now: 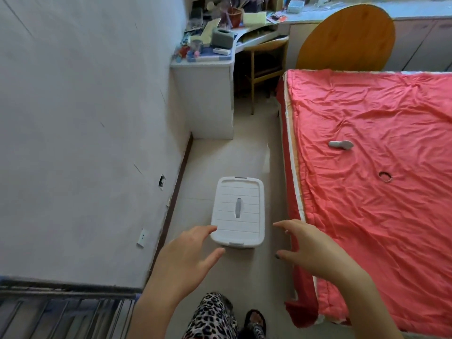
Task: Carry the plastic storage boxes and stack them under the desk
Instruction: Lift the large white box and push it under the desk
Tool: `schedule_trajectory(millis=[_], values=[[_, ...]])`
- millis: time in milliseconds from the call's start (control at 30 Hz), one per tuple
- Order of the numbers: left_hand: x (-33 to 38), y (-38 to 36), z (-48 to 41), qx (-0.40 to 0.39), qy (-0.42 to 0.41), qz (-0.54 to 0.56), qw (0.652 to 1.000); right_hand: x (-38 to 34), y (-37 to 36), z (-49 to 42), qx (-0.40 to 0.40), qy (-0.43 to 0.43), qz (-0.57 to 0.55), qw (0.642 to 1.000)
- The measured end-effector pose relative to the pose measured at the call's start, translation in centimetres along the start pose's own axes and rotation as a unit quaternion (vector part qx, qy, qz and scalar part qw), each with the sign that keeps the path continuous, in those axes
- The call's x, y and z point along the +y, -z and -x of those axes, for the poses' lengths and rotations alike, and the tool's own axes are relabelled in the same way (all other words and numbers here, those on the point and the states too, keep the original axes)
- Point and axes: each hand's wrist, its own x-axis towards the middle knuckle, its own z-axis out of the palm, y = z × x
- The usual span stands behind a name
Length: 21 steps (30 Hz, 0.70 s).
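A white plastic storage box [238, 211] with a ribbed lid and a grey handle slot stands on the tiled floor in the aisle between the wall and the bed. My left hand [189, 253] hovers at the box's near left corner, fingers spread, holding nothing. On the other side, my right hand [308, 245] is open near the box's near right corner, apart from it. The white desk [208, 94] stands further along the aisle against the wall, with a dark gap under its curved top.
A bed with a red quilt [371, 167] fills the right side; a small grey object [341, 144] lies on it. A wooden chair [264, 59] sits under the cluttered desk top. A metal rack [61, 311] is at the lower left. A round wooden board [347, 37] leans behind the bed.
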Motion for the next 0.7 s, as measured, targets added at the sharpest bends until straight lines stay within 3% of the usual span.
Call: schedule_trajectory(millis=[433, 700], values=[[-6.8, 3.0, -16.7, -0.063, -0.006, 0.027, 0.998, -1.4, 1.3, -16.4, -0.041, -0.039, 0.003, 0.998], [-11.4, 4.4, -28.7, -0.075, -0.012, 0.051, 0.996, -1.4, 1.8, -27.4, 0.019, -0.068, -0.042, 0.997]])
